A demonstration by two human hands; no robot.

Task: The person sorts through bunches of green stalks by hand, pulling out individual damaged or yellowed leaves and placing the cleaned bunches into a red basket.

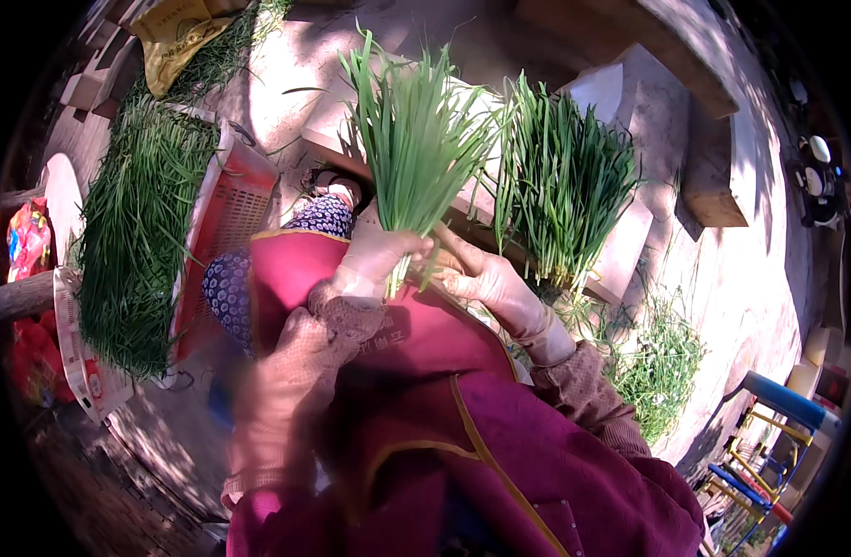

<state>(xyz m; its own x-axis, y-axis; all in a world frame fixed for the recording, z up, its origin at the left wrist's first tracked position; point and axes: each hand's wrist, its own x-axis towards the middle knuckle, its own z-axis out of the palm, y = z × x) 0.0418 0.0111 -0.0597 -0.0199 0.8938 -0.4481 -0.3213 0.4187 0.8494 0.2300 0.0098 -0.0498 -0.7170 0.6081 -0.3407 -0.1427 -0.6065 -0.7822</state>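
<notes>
My left hand, in a pale thin glove, grips a bunch of garlic chives near its cut ends. The leaves fan upward, away from my lap, and the pale stems stick out below my fist. My right hand, gloved the same way, is beside the stems with its index finger stretched toward them. A loose green blade hangs by its fingertips; whether they pinch it is hidden. Right of my hands, a second pile of chives lies on a low pale board.
On the left, a red and white plastic crate is heaped with chives. A yellow sack lies beyond it. Green trimmings litter the ground at right. A wooden block and a blue-and-yellow frame stand farther right.
</notes>
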